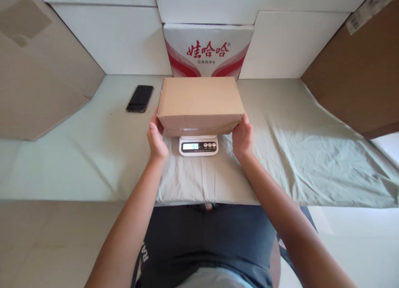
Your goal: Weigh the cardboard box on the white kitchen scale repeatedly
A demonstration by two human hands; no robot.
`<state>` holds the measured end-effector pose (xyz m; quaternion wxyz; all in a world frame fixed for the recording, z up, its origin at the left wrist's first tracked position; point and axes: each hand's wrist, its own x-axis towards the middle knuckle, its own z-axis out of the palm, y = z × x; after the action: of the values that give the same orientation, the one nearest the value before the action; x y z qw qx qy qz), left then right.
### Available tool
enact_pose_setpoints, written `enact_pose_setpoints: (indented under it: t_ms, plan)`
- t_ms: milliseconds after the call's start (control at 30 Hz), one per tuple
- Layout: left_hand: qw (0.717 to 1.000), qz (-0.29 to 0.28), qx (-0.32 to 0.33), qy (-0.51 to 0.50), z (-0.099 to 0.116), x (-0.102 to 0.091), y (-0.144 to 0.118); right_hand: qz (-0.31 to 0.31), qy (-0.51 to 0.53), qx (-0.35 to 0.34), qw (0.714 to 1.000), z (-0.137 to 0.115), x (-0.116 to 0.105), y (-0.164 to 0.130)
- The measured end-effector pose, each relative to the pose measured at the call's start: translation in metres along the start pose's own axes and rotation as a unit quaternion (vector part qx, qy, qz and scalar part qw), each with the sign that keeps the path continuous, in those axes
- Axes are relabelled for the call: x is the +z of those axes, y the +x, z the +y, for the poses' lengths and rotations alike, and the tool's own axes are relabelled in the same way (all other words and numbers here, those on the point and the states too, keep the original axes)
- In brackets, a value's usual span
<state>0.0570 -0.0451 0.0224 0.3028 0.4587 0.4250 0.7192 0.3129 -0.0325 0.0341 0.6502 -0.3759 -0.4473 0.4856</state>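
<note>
You face a tabletop [62,167] draped in a pale green cloth [311,163], which wrinkles toward the right and hangs a little over the near edge. Behind it, white boards [118,38] stand side by side as a back wall, and a white carton with red Chinese lettering [208,51] stands upright against them in the middle. A large brown cardboard sheet [40,72] leans in at your left, another brown cardboard panel [361,76] at your right, carrying a white label near its top. A black phone [140,98] lies flat on the cloth at the left. Below the tabletop, the floor [46,242] is pale and plain. The light is soft and even.
</note>
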Motion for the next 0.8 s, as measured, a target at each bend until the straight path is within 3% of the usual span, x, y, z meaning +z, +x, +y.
enact_pose_setpoints:
  t_ms: [800]
  plan:
    - [1.000, -0.002, -0.004, -0.007, -0.0022, -0.0017, 0.0003, -0.003, 0.025, 0.013, 1.000, -0.0019, -0.0015, 0.0009]
